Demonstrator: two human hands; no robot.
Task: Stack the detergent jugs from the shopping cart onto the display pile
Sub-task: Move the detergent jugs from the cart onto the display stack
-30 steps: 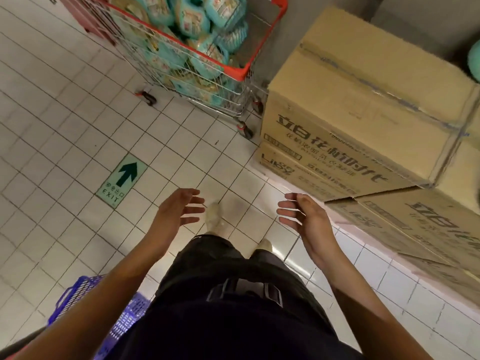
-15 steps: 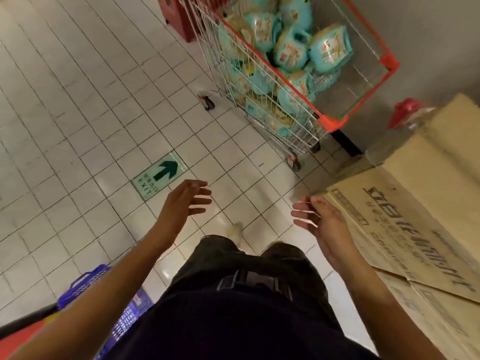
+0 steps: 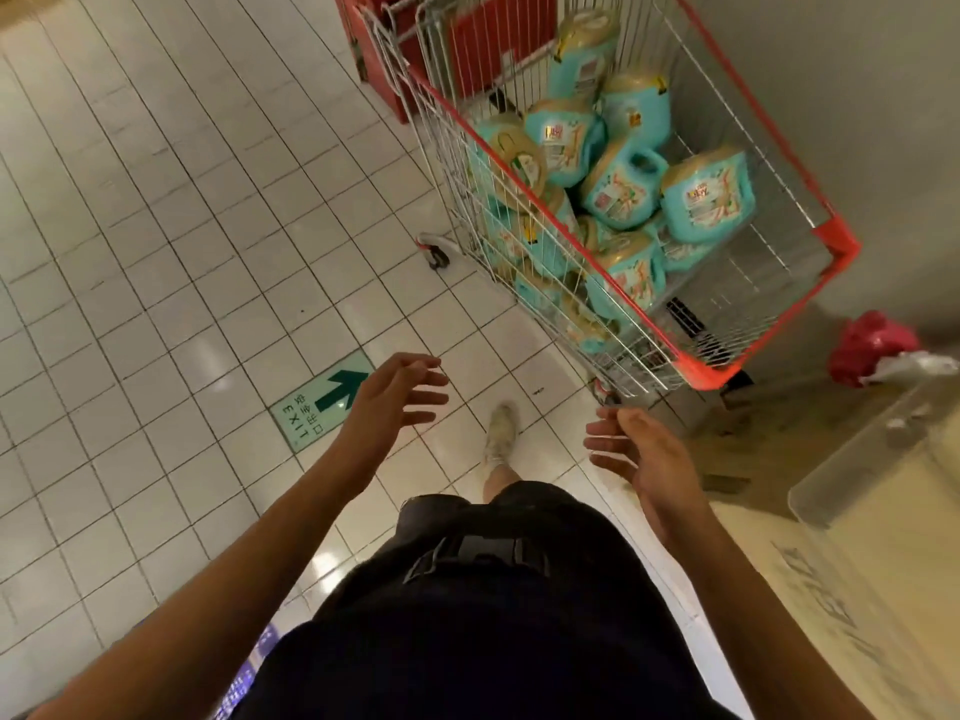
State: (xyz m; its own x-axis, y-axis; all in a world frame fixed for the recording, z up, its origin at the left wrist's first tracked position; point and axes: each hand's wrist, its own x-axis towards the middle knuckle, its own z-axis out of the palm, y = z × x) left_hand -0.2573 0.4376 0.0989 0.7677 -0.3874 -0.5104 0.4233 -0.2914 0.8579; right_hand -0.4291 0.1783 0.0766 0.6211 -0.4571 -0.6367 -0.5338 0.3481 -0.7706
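Observation:
A wire shopping cart (image 3: pixel 769 356) with a red rim stands ahead at the upper right. Several turquoise detergent jugs (image 3: pixel 623 189) with beige labels lie heaped inside it. My left hand (image 3: pixel 395 392) hovers over the tiled floor with fingers spread and holds nothing. My right hand (image 3: pixel 639 454) is held out palm inward, fingers relaxed, just short of the cart's near corner, and is empty too. The display pile is not in view.
A cardboard box (image 3: pixel 857 589) with a clear plastic piece (image 3: pixel 872 459) on it fills the lower right. A red bag (image 3: pixel 867 350) lies by the wall. A green exit sign (image 3: pixel 322 402) is set in the floor. A blue basket (image 3: pixel 244 683) peeks in below.
The view has swung toward the cart, which now sits nearer and to the right. The cardboard boxes have slid off to the lower right. Both hands stay empty and spread.

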